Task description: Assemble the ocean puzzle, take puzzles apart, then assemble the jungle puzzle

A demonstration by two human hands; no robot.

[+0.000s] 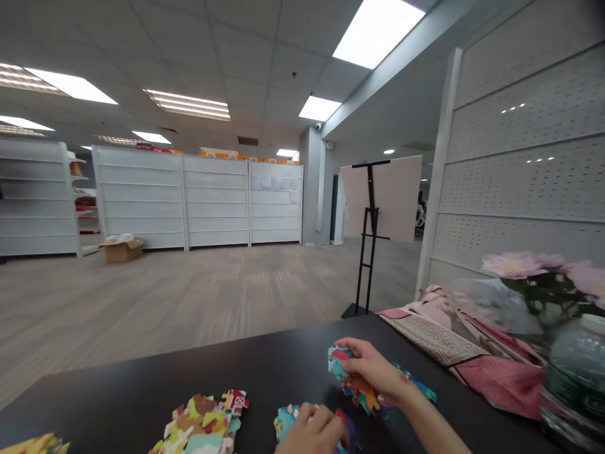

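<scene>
Near the right of the black table, my right hand (pixel 371 369) has its thumb and fingers closed on colourful jigsaw puzzle pieces (pixel 336 362). More pieces, orange and blue, lie beneath that hand and beside its wrist. At the bottom middle, my left hand (pixel 317 434) is closed, its bent fingers on a cluster of light-blue puzzle pieces (pixel 284 419); part of the cluster is hidden under it. Further left lies a joined patch of yellow, green and brown puzzle pieces (pixel 201 424), with a red barn at its corner.
Yellow puzzle pieces (pixel 40 445) show at the bottom left corner. On the right are a pink patterned cloth (pixel 501 372), a plastic bottle (pixel 576 378) and pink flowers (pixel 517 265). Beyond the table (pixel 142 375) stand a black easel (pixel 366 252) and white shelving (pixel 215 202).
</scene>
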